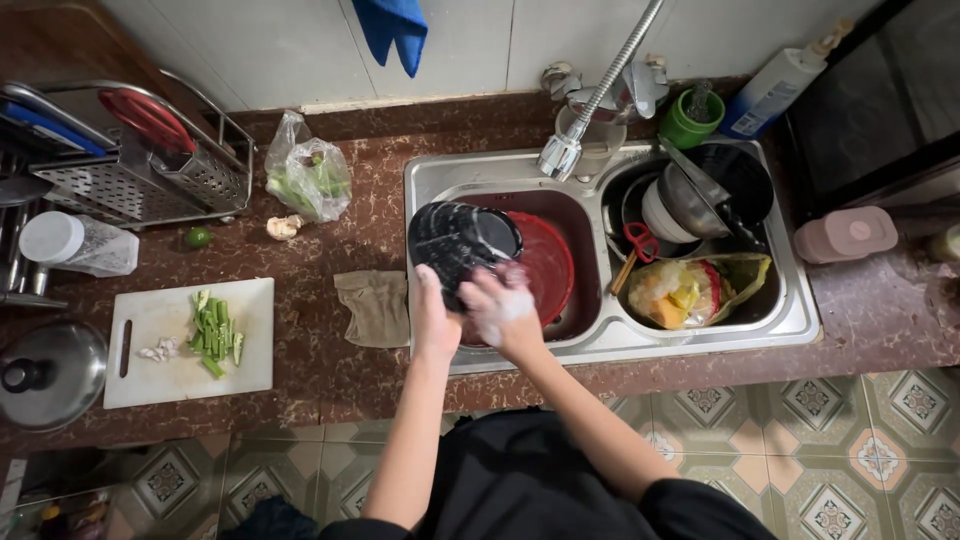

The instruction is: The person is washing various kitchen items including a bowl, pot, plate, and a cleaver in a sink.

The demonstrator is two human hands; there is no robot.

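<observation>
All places are noted relative to the steel double sink [600, 345] set in the brown speckled counter [330, 375]. A black ribbed bowl [455, 245] is tilted on its side over the sink's left basin, its mouth facing right toward a red plate [545, 262] that leans in the same basin. The left hand [432, 315] grips the bowl's lower left edge, fingers closed around the rim; the bowl lies up and slightly right from that hand. The right hand [500, 305], covered in white suds, is pressed against the bowl's lower right side, fingers curled; whether it holds a sponge cannot be told. Both hands are touching the bowl, the left bearing it. The faucet head [560, 157] hangs just above the bowl. In the sink's right basin are stacked pans, red-handled scissors [640, 240] and a yellowish bag of scraps [695, 290]. Behind the sink, at its far right corner, stands a white-and-blue bottle [775, 90] beside a green cup [688, 118]. Right of the sink sits a pink lidded box [845, 235]. Left of the sink: a beige cloth [375, 308], a clear bag of greens [310, 180], and a white cutting board [190, 342] with chopped green stalks.
</observation>
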